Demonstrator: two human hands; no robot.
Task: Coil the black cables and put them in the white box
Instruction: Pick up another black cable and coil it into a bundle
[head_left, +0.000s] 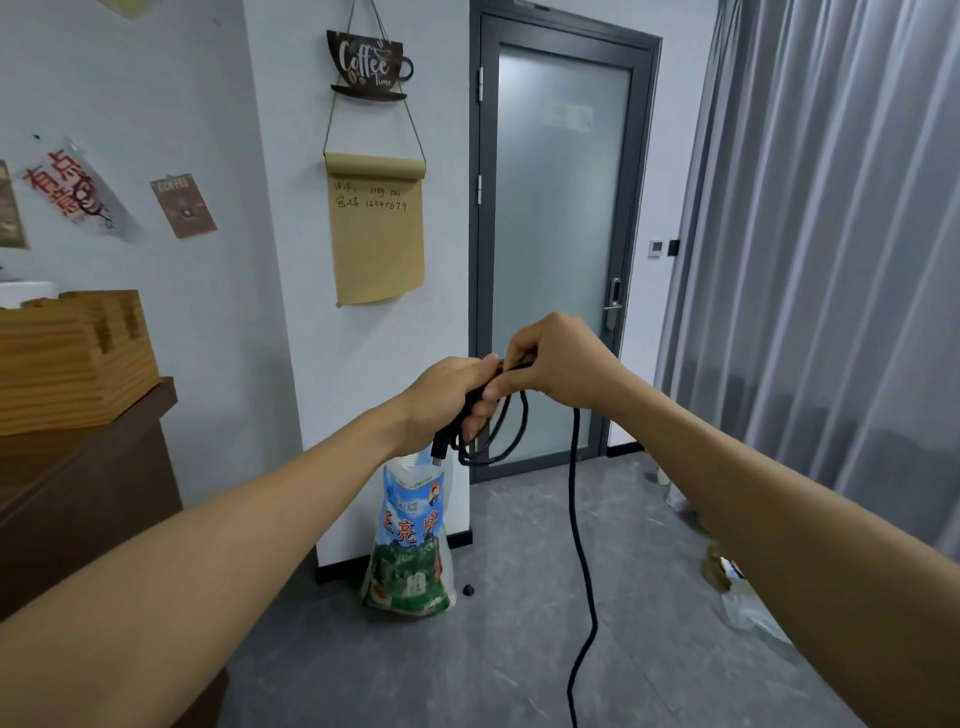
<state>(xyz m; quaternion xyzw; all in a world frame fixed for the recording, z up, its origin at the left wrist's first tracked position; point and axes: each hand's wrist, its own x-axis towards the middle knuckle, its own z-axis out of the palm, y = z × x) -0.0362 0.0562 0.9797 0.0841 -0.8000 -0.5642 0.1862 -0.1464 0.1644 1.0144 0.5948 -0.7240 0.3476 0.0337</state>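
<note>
A black cable (575, 519) is held up in front of me at chest height. My left hand (448, 400) is shut on a small bundle of its loops, and a plug end hangs below the fist. My right hand (558, 364) pinches the cable right beside the left hand. From the right hand the loose length drops straight down and trails to the grey floor, out of the bottom of the view. No white box is in view.
A printed plastic bag (410, 545) leans against the white pillar. A dark wooden counter (78, 499) with stacked wooden trays (67, 358) stands at left. A frosted glass door (561, 249) is ahead, grey curtains (831, 260) at right, and crumpled bags (737, 587) lie by them.
</note>
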